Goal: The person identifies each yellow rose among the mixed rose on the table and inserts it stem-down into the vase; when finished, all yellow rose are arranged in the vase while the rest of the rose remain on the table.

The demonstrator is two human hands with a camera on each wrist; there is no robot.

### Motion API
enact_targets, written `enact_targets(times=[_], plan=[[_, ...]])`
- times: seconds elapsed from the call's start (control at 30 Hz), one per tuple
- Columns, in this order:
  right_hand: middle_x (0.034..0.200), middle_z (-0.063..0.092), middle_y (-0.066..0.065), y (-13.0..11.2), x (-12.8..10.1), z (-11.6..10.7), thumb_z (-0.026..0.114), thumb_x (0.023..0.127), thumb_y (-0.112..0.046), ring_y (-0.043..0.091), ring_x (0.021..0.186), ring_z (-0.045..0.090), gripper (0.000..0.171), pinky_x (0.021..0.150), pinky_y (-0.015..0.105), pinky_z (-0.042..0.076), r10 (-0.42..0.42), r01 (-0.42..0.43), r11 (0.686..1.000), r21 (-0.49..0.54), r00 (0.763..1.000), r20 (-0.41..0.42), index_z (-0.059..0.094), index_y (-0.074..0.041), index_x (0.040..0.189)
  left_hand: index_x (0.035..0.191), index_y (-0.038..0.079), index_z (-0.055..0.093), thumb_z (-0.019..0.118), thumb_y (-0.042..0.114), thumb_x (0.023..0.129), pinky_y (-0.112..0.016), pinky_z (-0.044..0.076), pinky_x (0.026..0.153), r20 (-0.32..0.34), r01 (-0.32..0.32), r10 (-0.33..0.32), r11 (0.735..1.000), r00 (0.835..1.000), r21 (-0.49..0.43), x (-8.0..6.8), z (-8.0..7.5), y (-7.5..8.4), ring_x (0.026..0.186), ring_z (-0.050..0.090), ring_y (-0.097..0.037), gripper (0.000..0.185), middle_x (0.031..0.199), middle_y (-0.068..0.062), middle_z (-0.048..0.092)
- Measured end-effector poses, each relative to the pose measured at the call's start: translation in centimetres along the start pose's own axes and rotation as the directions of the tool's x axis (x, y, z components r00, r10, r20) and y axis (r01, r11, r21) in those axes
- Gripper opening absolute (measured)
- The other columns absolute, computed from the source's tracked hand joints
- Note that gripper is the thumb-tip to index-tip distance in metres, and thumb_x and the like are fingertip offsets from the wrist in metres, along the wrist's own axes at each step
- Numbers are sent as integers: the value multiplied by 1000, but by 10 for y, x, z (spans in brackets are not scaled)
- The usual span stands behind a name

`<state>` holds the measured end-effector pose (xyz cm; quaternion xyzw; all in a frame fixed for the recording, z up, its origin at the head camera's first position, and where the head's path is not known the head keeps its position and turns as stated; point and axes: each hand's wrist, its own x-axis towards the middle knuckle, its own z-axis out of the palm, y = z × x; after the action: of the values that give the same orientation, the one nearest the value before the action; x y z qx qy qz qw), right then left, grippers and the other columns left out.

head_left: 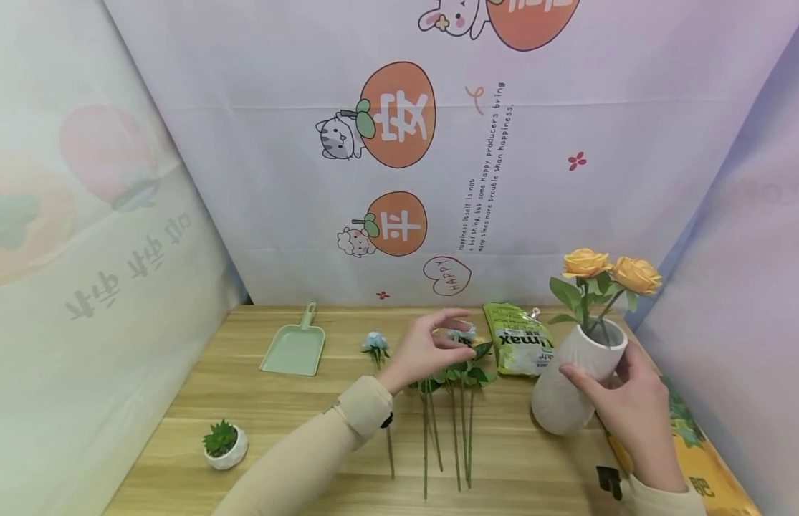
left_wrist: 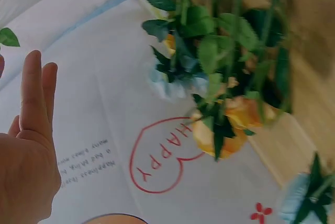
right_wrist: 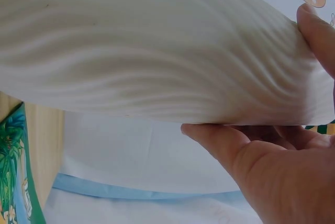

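right hand pinches a white, ribbed, rounded vase containing two green-stemmed yellow roses; left hand holds thumb and fingers apart.

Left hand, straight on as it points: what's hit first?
Probably the pointed green leaves of the round yellow roses in the ribbed white vase. Depth is unclear; the glossy green-and-white packet also lies near that line.

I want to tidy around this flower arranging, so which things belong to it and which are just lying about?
Likely part of the job:
- white vase
- yellow roses in it
- loose flowers on the table

Apparently just lying about:
- green dustpan
- potted succulent
- green-and-white packet
- yellow bag
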<state>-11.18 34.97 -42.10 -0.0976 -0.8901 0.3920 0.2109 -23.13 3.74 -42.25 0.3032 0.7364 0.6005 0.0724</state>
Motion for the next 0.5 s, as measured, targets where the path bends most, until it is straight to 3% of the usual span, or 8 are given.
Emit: enact_targets(times=[0.23, 0.5], plan=[[143, 60, 31, 0, 1, 1, 91, 87, -48, 50, 127, 61, 98, 72, -1, 41, -15, 15, 1000, 17, 1000, -1, 43, -6, 162, 150, 25, 63, 89, 15, 92, -28, 65, 86, -29, 44, -42, 998, 999, 53, -23, -18, -27, 99, 78, -15, 64, 131, -1, 72], [143, 60, 30, 1, 1, 2, 91, 88, -47, 49, 125, 61, 98, 69, 0, 41, -8, 8, 1000, 9, 1000, -3, 43, -7, 163, 150, 17, 62, 87, 12, 94, -29, 65, 84, -44, 66, -64, 997, 997, 46, -43, -27, -53, 98, 79, -20, 62, 135, -15, 71]])
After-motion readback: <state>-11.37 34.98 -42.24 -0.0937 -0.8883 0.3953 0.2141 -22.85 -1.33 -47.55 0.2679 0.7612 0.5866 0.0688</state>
